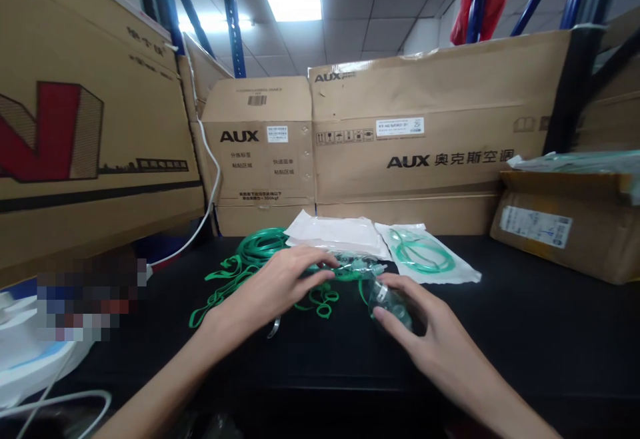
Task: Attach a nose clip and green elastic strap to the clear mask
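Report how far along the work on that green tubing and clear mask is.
Done: one set lies sealed in a pouch behind the hands. In hand: the left hand presses on the loose green tubing, the right hand grips the clear mask. Left: tubing and green strap sprawl unpacked on the black table.

Two hands (280,286) (425,332); two sealed pouches (337,234) (430,252); one clear mask (390,302); one green tubing coil (260,246); three AUX cartons (260,152).
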`<act>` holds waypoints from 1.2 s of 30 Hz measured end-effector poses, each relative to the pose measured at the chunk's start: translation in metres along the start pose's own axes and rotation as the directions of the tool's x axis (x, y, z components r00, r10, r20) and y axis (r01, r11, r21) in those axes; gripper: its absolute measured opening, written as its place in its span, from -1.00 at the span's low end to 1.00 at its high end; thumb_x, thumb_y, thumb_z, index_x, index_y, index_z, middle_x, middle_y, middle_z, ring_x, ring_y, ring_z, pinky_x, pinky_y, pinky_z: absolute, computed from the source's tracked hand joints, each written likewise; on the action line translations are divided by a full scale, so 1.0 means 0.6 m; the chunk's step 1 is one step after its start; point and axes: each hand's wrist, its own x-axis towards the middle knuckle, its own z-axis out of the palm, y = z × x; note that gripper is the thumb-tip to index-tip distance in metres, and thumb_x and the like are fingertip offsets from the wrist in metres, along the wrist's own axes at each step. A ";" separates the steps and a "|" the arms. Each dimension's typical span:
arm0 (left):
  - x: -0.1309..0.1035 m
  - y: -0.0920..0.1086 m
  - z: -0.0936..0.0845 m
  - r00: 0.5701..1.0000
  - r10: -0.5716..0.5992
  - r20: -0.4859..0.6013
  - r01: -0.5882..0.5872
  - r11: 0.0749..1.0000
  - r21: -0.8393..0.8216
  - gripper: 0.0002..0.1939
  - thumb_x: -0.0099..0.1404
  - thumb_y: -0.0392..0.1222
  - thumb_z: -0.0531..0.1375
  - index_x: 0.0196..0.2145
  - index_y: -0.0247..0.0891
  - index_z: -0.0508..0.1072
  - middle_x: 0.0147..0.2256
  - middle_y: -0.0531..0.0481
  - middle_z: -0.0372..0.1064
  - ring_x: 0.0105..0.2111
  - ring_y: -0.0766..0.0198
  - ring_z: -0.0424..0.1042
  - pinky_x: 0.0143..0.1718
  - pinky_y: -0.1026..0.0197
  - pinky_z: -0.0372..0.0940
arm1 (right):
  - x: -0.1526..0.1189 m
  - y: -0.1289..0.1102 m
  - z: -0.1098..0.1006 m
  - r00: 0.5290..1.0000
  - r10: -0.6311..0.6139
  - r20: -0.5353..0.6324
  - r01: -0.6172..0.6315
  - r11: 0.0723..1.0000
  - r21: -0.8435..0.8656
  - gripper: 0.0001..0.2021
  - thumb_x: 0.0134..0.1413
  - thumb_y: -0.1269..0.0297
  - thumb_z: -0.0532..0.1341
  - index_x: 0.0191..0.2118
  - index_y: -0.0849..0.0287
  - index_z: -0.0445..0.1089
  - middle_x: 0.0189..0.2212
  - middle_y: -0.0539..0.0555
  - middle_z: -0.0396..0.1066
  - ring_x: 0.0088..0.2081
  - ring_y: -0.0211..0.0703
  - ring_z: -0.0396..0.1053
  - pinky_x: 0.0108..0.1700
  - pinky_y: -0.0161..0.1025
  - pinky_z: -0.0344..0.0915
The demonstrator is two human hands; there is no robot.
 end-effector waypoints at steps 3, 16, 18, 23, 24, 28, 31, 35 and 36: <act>-0.009 -0.006 0.006 0.997 -0.028 0.068 0.031 0.999 -0.041 -0.70 0.56 -0.13 0.10 0.16 -0.06 0.48 0.10 0.00 0.53 0.10 0.14 0.47 0.14 0.06 0.33 | 0.014 -0.016 -0.006 0.996 -0.070 0.056 0.070 0.998 0.003 -0.82 0.22 0.09 0.26 -0.15 0.02 0.41 0.32 0.09 0.26 -0.17 -0.04 0.45 0.01 0.05 0.39; -0.031 -0.001 0.033 0.968 0.015 0.250 -0.008 1.000 -0.027 -0.66 0.51 -0.35 0.10 0.11 -0.06 0.52 -0.03 -0.02 0.49 -0.06 0.18 0.52 -0.01 0.16 0.37 | 0.072 -0.025 -0.006 0.898 0.082 0.432 -0.002 0.983 -0.183 -0.75 0.34 0.02 0.17 -0.21 0.07 0.45 -0.31 0.04 0.48 -0.21 -0.01 0.42 -0.18 -0.13 0.26; -0.029 -0.008 0.028 0.974 0.028 0.224 -0.023 0.999 -0.023 -0.63 0.48 -0.43 0.06 0.06 -0.10 0.54 -0.06 -0.01 0.50 -0.10 0.22 0.53 -0.06 0.20 0.37 | 0.064 -0.025 -0.008 0.906 0.110 0.409 -0.020 0.976 -0.218 -0.74 0.36 -0.01 0.13 -0.16 0.04 0.43 -0.26 0.07 0.49 -0.13 0.06 0.42 -0.12 -0.07 0.25; -0.017 -0.031 -0.009 0.995 0.043 0.095 -0.047 0.998 0.047 -0.69 0.46 -0.36 0.05 -0.05 -0.21 0.57 -0.07 -0.11 0.50 -0.13 0.14 0.53 -0.12 0.14 0.38 | 0.047 -0.031 -0.016 0.912 0.175 0.370 -0.073 0.959 -0.274 -0.65 0.37 -0.11 0.06 -0.08 0.02 0.41 -0.21 0.10 0.51 -0.07 0.12 0.44 -0.09 -0.05 0.29; -0.016 -0.037 -0.019 0.997 0.042 0.063 -0.047 0.997 0.068 -0.70 0.47 -0.32 0.05 -0.04 -0.21 0.57 -0.08 -0.12 0.50 -0.13 0.12 0.53 -0.12 0.13 0.38 | 0.045 -0.032 -0.018 0.913 0.192 0.360 -0.086 0.954 -0.288 -0.62 0.36 -0.13 0.05 -0.04 0.02 0.41 -0.17 0.11 0.52 -0.04 0.13 0.45 -0.08 -0.06 0.30; -0.023 -0.057 -0.057 0.999 0.031 -0.044 -0.023 0.984 0.179 -0.67 0.50 -0.17 0.03 -0.04 -0.22 0.57 -0.08 -0.15 0.50 -0.18 0.08 0.54 -0.17 0.09 0.38 | 0.035 -0.032 -0.025 0.905 0.259 0.337 -0.139 0.930 -0.341 -0.55 0.34 -0.19 0.04 0.06 -0.02 0.40 -0.01 0.15 0.51 0.06 0.19 0.45 -0.01 -0.01 0.35; -0.035 -0.067 -0.080 0.995 -0.011 -0.094 0.037 0.959 0.282 -0.62 0.49 -0.08 0.00 -0.18 -0.22 0.60 -0.11 -0.13 0.53 -0.20 0.09 0.55 -0.18 0.11 0.38 | 0.026 -0.032 -0.030 0.901 0.282 0.331 -0.157 0.920 -0.358 -0.51 0.33 -0.22 0.03 0.10 -0.02 0.40 0.07 0.17 0.48 0.15 0.25 0.40 0.13 0.11 0.30; -0.057 -0.081 -0.103 0.978 -0.153 -0.143 0.194 0.918 0.347 -0.57 0.48 -0.02 -0.02 -0.17 -0.25 0.60 -0.09 -0.11 0.54 -0.17 0.08 0.55 -0.13 0.12 0.36 | 0.014 -0.032 -0.036 0.893 0.309 0.326 -0.183 0.913 -0.364 -0.43 0.32 -0.24 0.03 0.26 -0.05 0.32 0.26 0.18 0.35 0.30 0.27 0.25 0.26 0.18 0.19; -0.064 -0.086 -0.107 0.970 -0.182 -0.160 0.229 0.906 0.357 -0.56 0.47 -0.01 -0.02 -0.16 -0.27 0.60 -0.09 -0.12 0.55 -0.18 0.07 0.55 -0.13 0.11 0.36 | 0.012 -0.031 -0.038 0.892 0.313 0.326 -0.188 0.913 -0.363 -0.43 0.32 -0.24 0.03 0.26 -0.06 0.32 0.27 0.17 0.35 0.30 0.27 0.25 0.27 0.19 0.18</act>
